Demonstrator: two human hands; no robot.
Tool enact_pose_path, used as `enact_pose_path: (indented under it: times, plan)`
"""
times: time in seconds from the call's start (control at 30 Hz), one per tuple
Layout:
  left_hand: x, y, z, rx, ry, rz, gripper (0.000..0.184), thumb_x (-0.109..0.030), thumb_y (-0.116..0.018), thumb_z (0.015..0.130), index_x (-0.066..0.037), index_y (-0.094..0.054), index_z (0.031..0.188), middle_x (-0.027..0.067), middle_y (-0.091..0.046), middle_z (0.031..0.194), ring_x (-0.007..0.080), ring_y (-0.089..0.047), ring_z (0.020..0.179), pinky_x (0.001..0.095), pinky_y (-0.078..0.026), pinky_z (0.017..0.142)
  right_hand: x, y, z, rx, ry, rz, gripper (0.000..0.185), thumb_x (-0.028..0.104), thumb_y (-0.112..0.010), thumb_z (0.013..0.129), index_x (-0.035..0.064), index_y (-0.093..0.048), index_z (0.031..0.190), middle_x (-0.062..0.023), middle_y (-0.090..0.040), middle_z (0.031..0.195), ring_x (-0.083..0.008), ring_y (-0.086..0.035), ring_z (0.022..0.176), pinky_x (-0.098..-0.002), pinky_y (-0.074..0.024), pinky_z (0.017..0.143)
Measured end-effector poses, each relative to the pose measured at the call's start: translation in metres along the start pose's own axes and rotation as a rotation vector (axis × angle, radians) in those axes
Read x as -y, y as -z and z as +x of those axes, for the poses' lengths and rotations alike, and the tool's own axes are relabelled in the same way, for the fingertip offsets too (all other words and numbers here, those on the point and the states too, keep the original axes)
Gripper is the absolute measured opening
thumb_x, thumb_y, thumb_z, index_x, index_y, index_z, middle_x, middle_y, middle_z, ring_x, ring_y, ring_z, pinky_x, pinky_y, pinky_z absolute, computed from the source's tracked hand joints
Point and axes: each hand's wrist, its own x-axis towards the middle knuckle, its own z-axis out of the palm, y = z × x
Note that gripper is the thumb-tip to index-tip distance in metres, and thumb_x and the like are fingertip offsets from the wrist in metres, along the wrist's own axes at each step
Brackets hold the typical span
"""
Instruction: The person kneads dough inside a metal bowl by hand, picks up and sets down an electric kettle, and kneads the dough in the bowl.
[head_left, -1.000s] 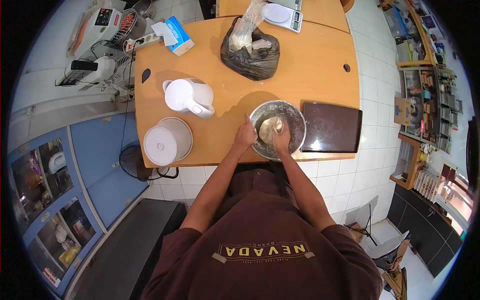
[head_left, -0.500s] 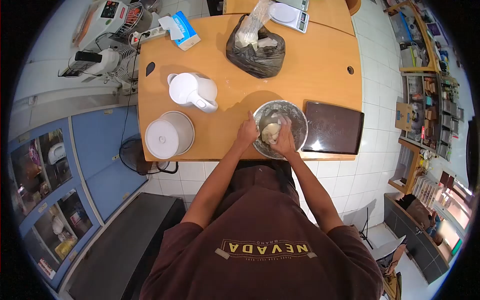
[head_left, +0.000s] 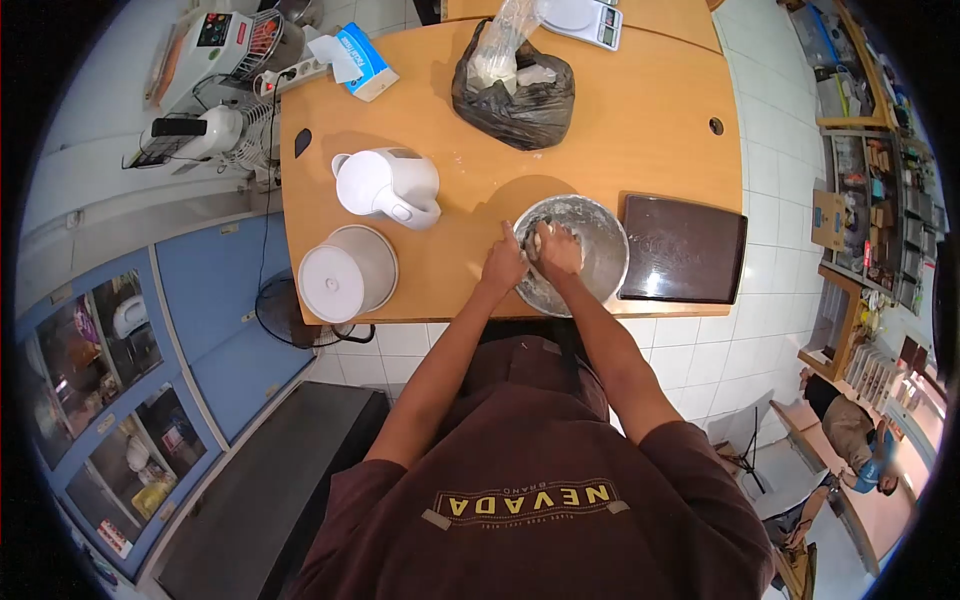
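A metal mixing bowl (head_left: 608, 262) with pale smears on its inside stands near the table's front edge. My left hand (head_left: 505, 264) grips the bowl's left rim, with one digit pointing up along it. Inside the bowl, on its left side, my right hand (head_left: 558, 252) is closed and pressed down on a lump of pale dough (head_left: 541, 231). Most of the dough is hidden beneath that hand.
Right of the bowl lies a dark baking tray (head_left: 683, 250). To the left stand a white kettle (head_left: 385, 185) and a lidded white container (head_left: 345, 275). Behind are a black plastic bag (head_left: 515, 105), a kitchen scale (head_left: 582, 20) and a tissue box (head_left: 364, 62). Another person (head_left: 850, 435) is far right.
My right hand has moved from the bowl's right side to the left, turning over and pressing onto the dough. My left hand stays at the rim. The view has shifted slightly.
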Motion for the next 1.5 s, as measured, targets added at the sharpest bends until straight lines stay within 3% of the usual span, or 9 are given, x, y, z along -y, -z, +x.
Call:
enact_pose_path:
  times: [0.1, 0.23, 0.37, 0.57, 0.77, 0.97, 1.17, 1.3, 1.5]
  plan:
    - [0.003, -0.006, 0.003, -0.012, -0.038, 0.03, 0.082, -0.009, -0.064, 0.081, 0.016, -0.022, 0.146, 0.0363, -0.064, 0.089, 0.0503, -0.066, 0.086, 0.0543, -0.053, 0.081, 0.001, 0.022, 0.012, 0.128, -0.172, 0.079, 0.046, 0.036, -0.077, 0.077, 0.0112, -0.061, 0.112, -0.0216, -0.067, 0.105, -0.0398, -0.068, 0.098, -0.0503, -0.0551, 0.081]
    - [-0.002, 0.003, 0.005, 0.038, -0.014, -0.012, 0.081, -0.006, -0.063, 0.079, 0.016, -0.022, 0.146, 0.036, -0.065, 0.091, 0.0502, -0.066, 0.088, 0.0543, -0.053, 0.082, -0.01, 0.001, 0.009, -0.087, -0.377, 0.375, 0.044, 0.033, -0.075, 0.079, 0.0086, -0.061, 0.114, -0.0226, -0.068, 0.092, -0.0439, -0.066, 0.094, -0.0532, -0.0525, 0.082]
    - [-0.001, 0.007, 0.007, 0.065, -0.004, -0.019, 0.082, -0.005, -0.062, 0.078, 0.016, -0.021, 0.146, 0.0371, -0.065, 0.093, 0.0511, -0.066, 0.09, 0.0544, -0.053, 0.084, -0.024, -0.018, -0.026, -0.367, -0.186, 0.551, 0.041, 0.029, -0.073, 0.084, 0.0072, -0.061, 0.116, -0.0223, -0.063, 0.108, -0.0449, -0.061, 0.1, -0.0522, -0.0488, 0.086]
    - [0.01, -0.012, 0.009, -0.002, -0.008, -0.043, 0.086, -0.008, -0.066, 0.077, 0.016, -0.021, 0.147, 0.0381, -0.064, 0.096, 0.0515, -0.065, 0.093, 0.0546, -0.053, 0.086, -0.02, 0.041, -0.069, -0.253, 0.204, 0.255, 0.047, 0.03, -0.074, 0.083, 0.0056, -0.059, 0.12, -0.0247, -0.061, 0.112, -0.0452, -0.06, 0.101, -0.0538, -0.047, 0.089]
    - [0.011, -0.012, 0.008, 0.009, -0.005, -0.033, 0.09, -0.011, -0.067, 0.076, 0.02, -0.019, 0.145, 0.0368, -0.065, 0.095, 0.0487, -0.066, 0.092, 0.052, -0.054, 0.083, 0.001, 0.075, -0.075, 0.087, 0.05, 0.18, 0.055, 0.037, -0.074, 0.082, 0.0063, -0.06, 0.125, -0.0223, -0.055, 0.126, -0.045, -0.055, 0.115, -0.0572, -0.0402, 0.101]
    - [0.009, -0.011, 0.007, 0.02, 0.025, -0.066, 0.087, -0.013, -0.068, 0.08, 0.014, -0.021, 0.148, 0.0383, -0.063, 0.099, 0.0504, -0.065, 0.094, 0.0542, -0.053, 0.087, -0.021, 0.014, -0.055, 0.054, 0.294, 0.066, 0.064, 0.034, -0.077, 0.076, 0.0162, -0.054, 0.133, -0.0237, -0.056, 0.124, -0.0445, -0.052, 0.12, -0.0576, -0.0407, 0.102]
    - [0.009, -0.01, 0.004, -0.033, -0.022, -0.056, 0.083, -0.01, -0.067, 0.08, 0.017, -0.022, 0.145, 0.0355, -0.065, 0.086, 0.0499, -0.067, 0.082, 0.0533, -0.054, 0.077, 0.001, 0.0, -0.042, -0.071, 0.097, -0.08, 0.055, 0.035, -0.075, 0.077, 0.0106, -0.057, 0.123, -0.0179, -0.06, 0.122, -0.0396, -0.06, 0.112, -0.0522, -0.0452, 0.099]
    - [0.0, -0.003, 0.003, 0.014, 0.009, -0.018, 0.082, -0.009, -0.066, 0.081, 0.015, -0.022, 0.146, 0.0355, -0.065, 0.087, 0.0504, -0.066, 0.083, 0.0537, -0.054, 0.078, 0.003, 0.007, 0.001, 0.05, -0.154, 0.023, 0.043, 0.042, -0.07, 0.081, 0.0081, -0.059, 0.104, -0.0182, -0.07, 0.097, -0.0387, -0.068, 0.097, -0.0496, -0.0528, 0.086]
    - [-0.005, 0.002, 0.011, 0.047, -0.002, 0.015, 0.082, -0.006, -0.067, 0.079, 0.007, -0.024, 0.149, 0.0356, -0.065, 0.095, 0.0512, -0.065, 0.093, 0.0556, -0.053, 0.085, -0.007, -0.005, 0.008, -0.091, -0.51, 0.315, 0.049, 0.042, -0.067, 0.085, 0.0022, -0.066, 0.112, -0.0243, -0.072, 0.1, -0.0435, -0.068, 0.099, -0.0512, -0.0518, 0.088]
